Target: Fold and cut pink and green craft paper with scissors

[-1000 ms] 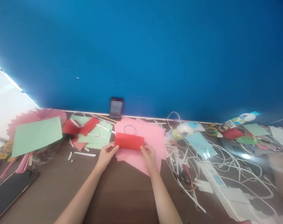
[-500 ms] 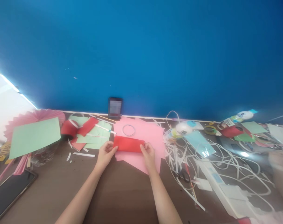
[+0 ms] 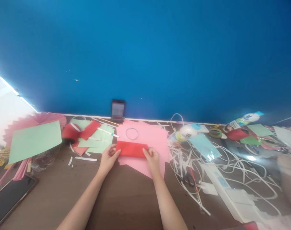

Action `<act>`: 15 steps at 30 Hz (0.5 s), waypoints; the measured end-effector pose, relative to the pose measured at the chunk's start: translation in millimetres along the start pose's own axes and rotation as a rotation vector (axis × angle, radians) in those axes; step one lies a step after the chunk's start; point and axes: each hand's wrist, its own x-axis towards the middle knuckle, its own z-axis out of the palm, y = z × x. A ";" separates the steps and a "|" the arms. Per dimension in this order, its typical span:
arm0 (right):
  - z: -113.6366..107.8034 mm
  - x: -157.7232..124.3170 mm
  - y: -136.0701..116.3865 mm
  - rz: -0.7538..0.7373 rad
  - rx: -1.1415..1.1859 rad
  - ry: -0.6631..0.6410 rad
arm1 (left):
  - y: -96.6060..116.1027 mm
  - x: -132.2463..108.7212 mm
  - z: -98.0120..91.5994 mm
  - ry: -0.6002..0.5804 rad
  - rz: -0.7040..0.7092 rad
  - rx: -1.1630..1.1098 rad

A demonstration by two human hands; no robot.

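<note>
A red paper strip (image 3: 131, 149), wide and rectangular, is stretched level between my two hands. My left hand (image 3: 110, 157) pinches its left end, and my right hand (image 3: 152, 157) pinches the right end between thumb and fingers. Beneath and behind it lie pink paper sheets (image 3: 155, 135) on the brown table (image 3: 126, 195). A thin ring (image 3: 132, 134) rests on the pink sheets just beyond the red paper.
Left are green sheets (image 3: 107, 140), a red roll (image 3: 71, 132), a pink paper fan (image 3: 40, 118) and a phone (image 3: 13, 198). Right are glue bottles (image 3: 189, 131), tangled white cables (image 3: 246, 169), scissors (image 3: 189, 179), a power strip (image 3: 222, 188) and another person's arm (image 3: 289, 175).
The red paper's top edge has dipped slightly, and my right fingers sit a little farther in over its right end. My left hand stays in nearly the same place.
</note>
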 end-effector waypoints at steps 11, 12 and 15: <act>0.2 -0.3 -0.9 -0.016 0.006 -0.004 | -3.1 0.3 -2.2 -0.027 0.012 0.043; 0.3 -0.3 -1.1 -0.018 0.005 -0.003 | -3.0 0.3 -2.1 -0.028 0.014 0.045; 0.5 -0.3 -1.0 -0.022 0.001 0.002 | -2.8 0.4 -1.8 -0.026 0.013 0.047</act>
